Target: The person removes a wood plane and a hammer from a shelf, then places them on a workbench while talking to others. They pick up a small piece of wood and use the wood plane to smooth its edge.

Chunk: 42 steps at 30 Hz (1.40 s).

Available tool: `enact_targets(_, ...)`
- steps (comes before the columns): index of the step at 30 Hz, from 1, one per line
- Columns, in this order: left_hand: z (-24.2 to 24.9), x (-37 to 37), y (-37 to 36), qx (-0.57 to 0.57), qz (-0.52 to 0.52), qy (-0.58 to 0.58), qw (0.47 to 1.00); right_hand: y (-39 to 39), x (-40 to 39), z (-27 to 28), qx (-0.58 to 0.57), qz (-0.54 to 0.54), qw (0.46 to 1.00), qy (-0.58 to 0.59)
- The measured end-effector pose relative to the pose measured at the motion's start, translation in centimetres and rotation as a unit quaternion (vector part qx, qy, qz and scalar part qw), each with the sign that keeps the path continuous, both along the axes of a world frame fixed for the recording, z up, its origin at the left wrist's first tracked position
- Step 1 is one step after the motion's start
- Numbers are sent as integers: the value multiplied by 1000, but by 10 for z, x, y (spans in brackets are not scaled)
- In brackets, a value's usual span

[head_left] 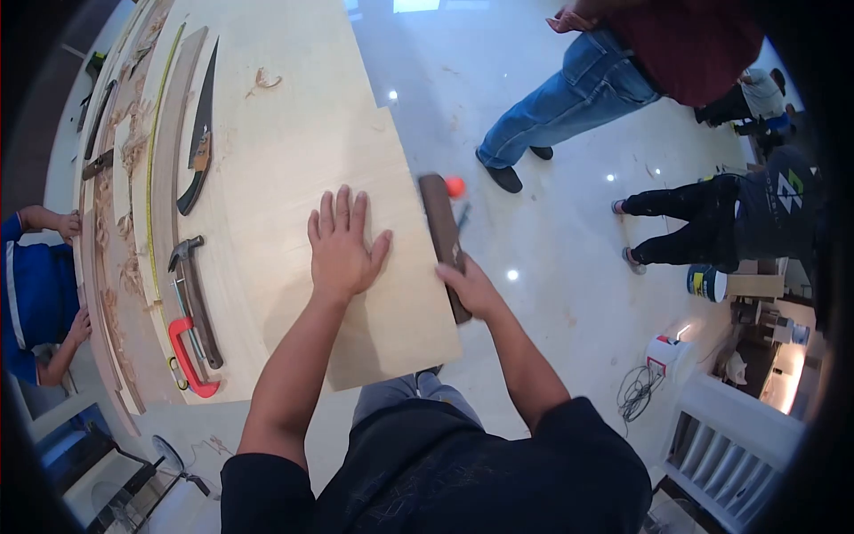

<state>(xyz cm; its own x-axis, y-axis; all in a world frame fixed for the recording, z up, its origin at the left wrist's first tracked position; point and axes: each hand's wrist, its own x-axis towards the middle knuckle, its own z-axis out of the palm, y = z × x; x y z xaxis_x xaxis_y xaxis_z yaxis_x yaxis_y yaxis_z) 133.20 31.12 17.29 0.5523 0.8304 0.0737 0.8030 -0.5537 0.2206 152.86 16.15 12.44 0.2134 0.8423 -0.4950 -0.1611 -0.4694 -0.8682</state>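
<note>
My left hand (342, 245) lies flat on a pale plywood sheet (382, 294), its fingers spread. At the sheet's right edge, my right hand (474, 287) grips the near part of a long dark-brown wooden block that looks like a hand plane (439, 218). The plane stands along the edge, slightly blurred; its underside is hidden. Just beyond its far end is a small orange-red round thing (455, 187), whose kind I cannot make out. To the left of my left hand lie a claw hammer (194, 303), a handsaw (201, 147) and a red clamp (184, 356).
Wood shavings (131, 151), a yellow measuring tape (156, 169) and wooden strips line the bench's left side. A person in blue (43, 294) rests hands there. A person in jeans (578, 84) stands ahead right; a cable (639, 396) lies coiled on the floor.
</note>
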Motion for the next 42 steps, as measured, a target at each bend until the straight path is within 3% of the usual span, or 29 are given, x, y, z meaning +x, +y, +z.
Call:
enact_targets(1,0,0,1,-3,1,-2,1000,32,4,-6,9,5,1000,26)
enact_targets(3,-2,0,2,-14,4,-5,1000,108,21,-5,32,30,998,-50)
enact_targets(5,-1,0,4,-20,4,-5,1000,192,31,5,104,27,994,27)
enact_targets(7,2,2,5,-21,8,0,1000,263,44,15,73,37,997,-6)
enact_targets(10,2,2,5,-14,7,1,1000,291,50,17,45,71,996,29)
enact_targets(11,1,1,3,-12,5,-2,1000,282,49,14,35,82,995,38)
enact_targets(14,-2,1,2,4,2,6,1000,208,35,-1,44,41,995,-80)
enact_targets(18,-6,0,-1,28,-2,8,1000,69,10,0,31,35,994,-99)
enact_targets(20,-6,-3,-2,30,-3,13,999,0,-3,33,-58,57,995,-64)
enact_targets(22,-8,1,-2,34,-5,6,999,-88,-17,11,-68,53,990,-113)
enact_targets(23,-11,1,-2,35,-3,-1,999,-125,-17,32,-137,86,986,29)
enact_targets(25,-21,-2,-7,39,10,-6,999,-208,-26,29,-137,49,989,1)
enact_targets(27,-24,-5,-14,76,46,-51,995,-240,-29,73,-132,-25,991,3)
enact_targets(29,-24,-11,-59,97,69,-163,979,-249,-24,84,-100,-77,992,29)
enact_targets(30,-20,-21,-95,11,30,-280,959,-248,-24,86,-68,-96,992,37)
enact_targets(31,-4,-26,-143,-140,33,-304,942,-242,-23,94,8,-65,996,60)
enact_targets(32,19,-36,-189,-299,-9,-349,888,-232,-28,97,35,-58,995,76)
enact_targets(33,19,-45,-231,-299,-78,-320,896,-219,-36,99,59,-52,992,94)
enact_targets(36,88,-77,-308,-451,-75,-351,817,-177,-75,98,130,34,980,144)
enact_targets(38,77,-94,-319,-375,28,-427,823,-152,-117,117,139,112,970,163)
enact_targets(40,91,-126,-309,-333,99,-424,836,-128,-167,139,116,147,969,161)
enact_targets(42,86,-158,-303,-281,163,-438,838,-104,-205,131,166,211,958,99)
